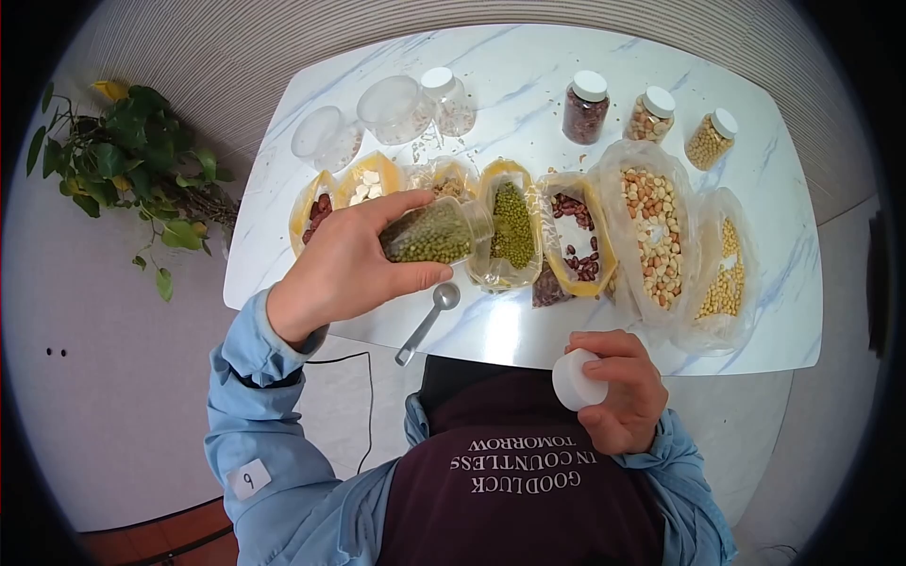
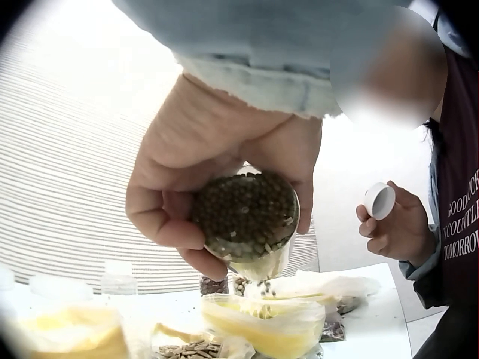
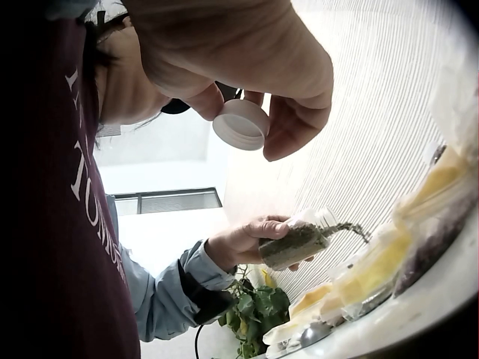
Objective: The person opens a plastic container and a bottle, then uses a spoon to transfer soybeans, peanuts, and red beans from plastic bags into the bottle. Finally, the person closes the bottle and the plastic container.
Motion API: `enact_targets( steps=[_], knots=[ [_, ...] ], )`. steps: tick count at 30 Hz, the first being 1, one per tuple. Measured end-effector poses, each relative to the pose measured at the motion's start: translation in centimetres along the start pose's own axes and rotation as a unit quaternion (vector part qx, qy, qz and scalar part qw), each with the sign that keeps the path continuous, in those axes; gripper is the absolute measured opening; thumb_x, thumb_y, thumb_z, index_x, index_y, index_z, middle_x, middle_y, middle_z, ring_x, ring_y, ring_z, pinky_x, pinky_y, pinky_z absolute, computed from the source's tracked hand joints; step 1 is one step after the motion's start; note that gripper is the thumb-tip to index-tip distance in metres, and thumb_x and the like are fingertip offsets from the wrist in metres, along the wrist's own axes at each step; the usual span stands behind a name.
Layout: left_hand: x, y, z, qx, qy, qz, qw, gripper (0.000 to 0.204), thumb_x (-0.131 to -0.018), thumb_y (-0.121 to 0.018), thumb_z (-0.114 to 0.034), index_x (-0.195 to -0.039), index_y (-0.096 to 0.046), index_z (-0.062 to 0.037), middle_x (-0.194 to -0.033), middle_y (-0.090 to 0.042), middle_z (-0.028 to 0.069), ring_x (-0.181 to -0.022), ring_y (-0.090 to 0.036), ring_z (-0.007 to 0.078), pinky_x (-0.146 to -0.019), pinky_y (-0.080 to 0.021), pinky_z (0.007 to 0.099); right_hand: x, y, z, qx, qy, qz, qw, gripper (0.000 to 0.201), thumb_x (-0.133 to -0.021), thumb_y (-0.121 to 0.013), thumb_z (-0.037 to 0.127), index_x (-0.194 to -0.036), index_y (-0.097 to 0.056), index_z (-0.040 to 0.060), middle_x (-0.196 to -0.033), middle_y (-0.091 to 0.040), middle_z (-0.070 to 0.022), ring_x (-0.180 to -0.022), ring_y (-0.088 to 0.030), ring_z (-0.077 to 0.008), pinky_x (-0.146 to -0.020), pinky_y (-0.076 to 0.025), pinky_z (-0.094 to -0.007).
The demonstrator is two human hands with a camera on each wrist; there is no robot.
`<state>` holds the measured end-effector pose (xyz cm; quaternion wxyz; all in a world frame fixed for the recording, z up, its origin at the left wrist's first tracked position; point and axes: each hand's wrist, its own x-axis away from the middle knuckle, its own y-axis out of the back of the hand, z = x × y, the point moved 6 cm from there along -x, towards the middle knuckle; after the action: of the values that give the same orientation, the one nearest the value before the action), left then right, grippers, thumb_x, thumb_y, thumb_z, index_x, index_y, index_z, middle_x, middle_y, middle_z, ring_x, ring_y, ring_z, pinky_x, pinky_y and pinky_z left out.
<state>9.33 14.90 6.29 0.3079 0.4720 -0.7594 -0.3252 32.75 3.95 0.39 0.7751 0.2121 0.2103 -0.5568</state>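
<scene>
My left hand grips a clear jar of green mung beans, tilted with its mouth toward a yellow-edged bag of mung beans. A stream of beans falls from the mouth in the right wrist view, and loose beans drop over the bag in the left wrist view. Near the table's front edge, my right hand pinches a white screw lid between thumb and fingers. Its threaded hollow side shows in the right wrist view. A metal measuring spoon lies below the left hand.
Bags of red beans, peanuts and yellow beans stand to the right. Several filled white-capped jars are behind. At back left are clear tubs and a capped jar. A plant is beside the table.
</scene>
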Motion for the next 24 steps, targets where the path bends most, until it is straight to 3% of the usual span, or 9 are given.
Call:
enact_targets(
  steps=[14, 24],
  knots=[
    [-0.7, 0.3, -0.1, -0.012, 0.026, -0.002, 1.0, 0.071, -0.069, -0.083, -0.026, -0.124, -0.051, 0.006, -0.107, -0.063, 0.0159, -0.096, -0.061, 0.0185, -0.086, -0.048, 0.0283, 0.0, 0.1, 0.1, 0.008, 0.004, 0.001, 1.0, 0.038, -0.086, -0.065, 0.025, -0.11, -0.051, -0.0003, -0.117, -0.052, -0.0258, -0.096, -0.058, -0.0278, -0.082, -0.048, -0.0369],
    [-0.7, 0.7, -0.3, -0.036, 0.003, -0.011, 0.999, 0.07, -0.069, -0.082, -0.026, -0.123, -0.052, 0.0055, -0.106, -0.063, 0.0171, -0.095, -0.062, 0.0193, -0.085, -0.048, 0.0287, 0.1, 0.0, 0.1, 0.006, 0.001, 0.005, 1.0, 0.037, -0.086, -0.065, 0.024, -0.11, -0.051, -0.0005, -0.118, -0.052, -0.0259, -0.097, -0.058, -0.0284, -0.083, -0.048, -0.0375]
  ],
)
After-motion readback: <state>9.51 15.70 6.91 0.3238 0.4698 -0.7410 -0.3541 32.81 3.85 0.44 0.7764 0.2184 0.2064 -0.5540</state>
